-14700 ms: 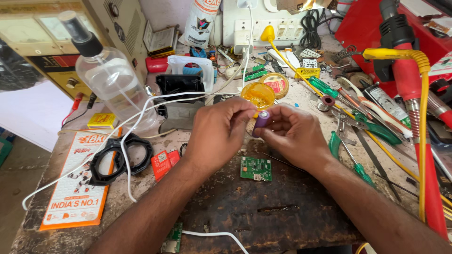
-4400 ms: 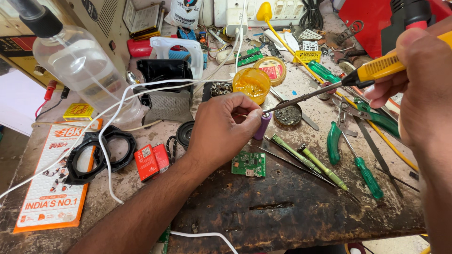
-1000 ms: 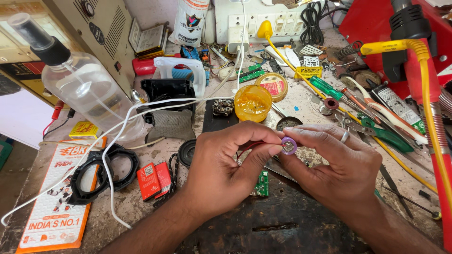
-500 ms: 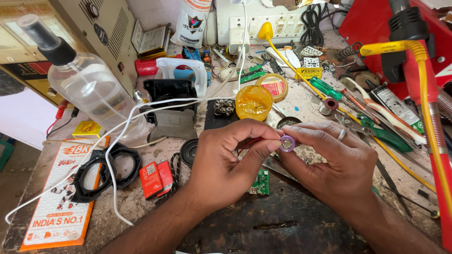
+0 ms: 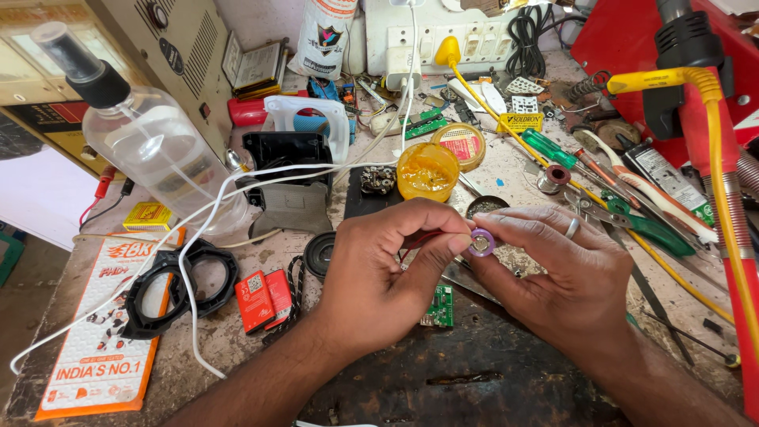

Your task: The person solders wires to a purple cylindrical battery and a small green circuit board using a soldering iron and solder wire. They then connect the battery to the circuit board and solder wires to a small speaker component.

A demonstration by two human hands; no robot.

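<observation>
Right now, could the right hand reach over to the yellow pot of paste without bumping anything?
Probably yes. The yellow pot sits just beyond the right hand, with only bare bench between. But that hand and the left hand are both pinching a small purple ring, so it would have to let go first.

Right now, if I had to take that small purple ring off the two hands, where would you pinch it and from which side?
Pinch the purple ring across its outer rim, coming from above. Its flat face points up at the camera, and the left hand and right hand already close in on its left and right edges with their fingertips, so only the top and bottom of the rim look free.
</observation>
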